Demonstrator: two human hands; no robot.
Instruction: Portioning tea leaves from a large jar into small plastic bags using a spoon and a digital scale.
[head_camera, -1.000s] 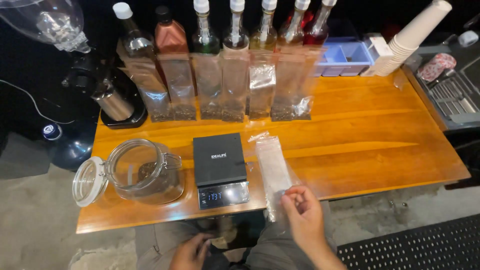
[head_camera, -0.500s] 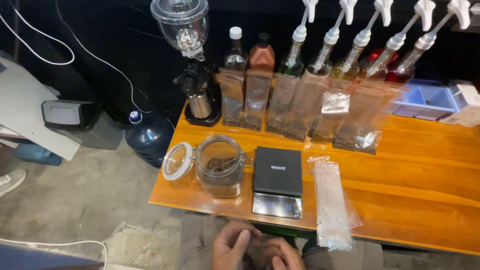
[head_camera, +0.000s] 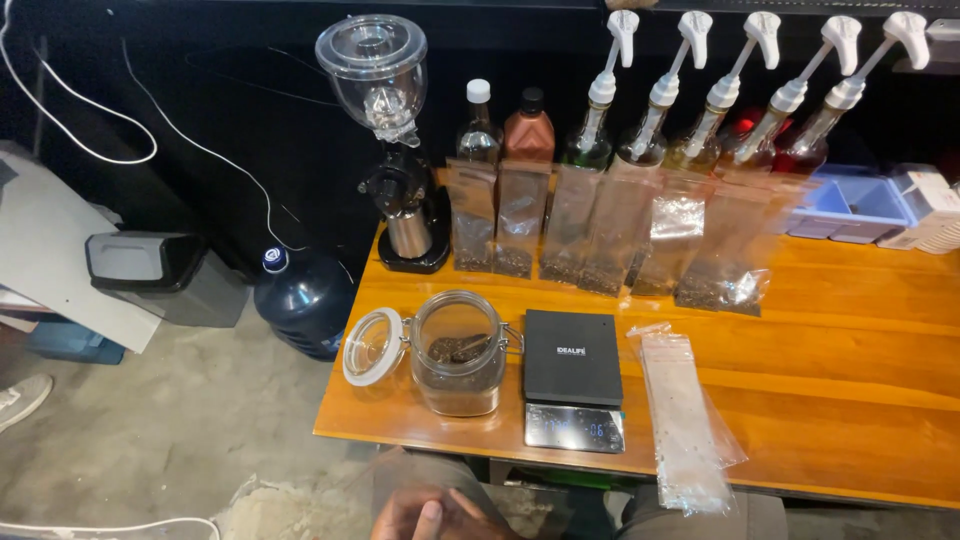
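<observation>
Head view, looking down over a long orange-brown wooden table (head_camera: 850, 400).

Only one hand (head_camera: 440, 515) shows, at 6 o'clock at the bottom edge, below the table front; which of the two it is cannot be told. Its fingers lie loosely curled with nothing visibly clamped between them; the frame cuts it off, so the grip cannot be told for certain. The other hand is out of view.

Nearest thing, at 12 o'clock from the hand: an open clear glass jar with a hinged lid (head_camera: 458, 355), dark grounds inside, the lid swung out to its 9 o'clock. Jar and hand are apart.

Just beside the jar at its 3 o'clock: a black square digital scale with a lit display (head_camera: 573, 375).

At 3 o'clock from the scale: a stack of long clear plastic sleeve bags (head_camera: 685, 420) lying flat, one end overhanging the table front.

At 12 o'clock, along the back edge: a row of clear pouches holding dark grounds (head_camera: 610, 235), leaning on pump-topped syrup bottles (head_camera: 700, 110). At 11 o'clock: a black coffee grinder with a clear hopper (head_camera: 395, 150)
</observation>
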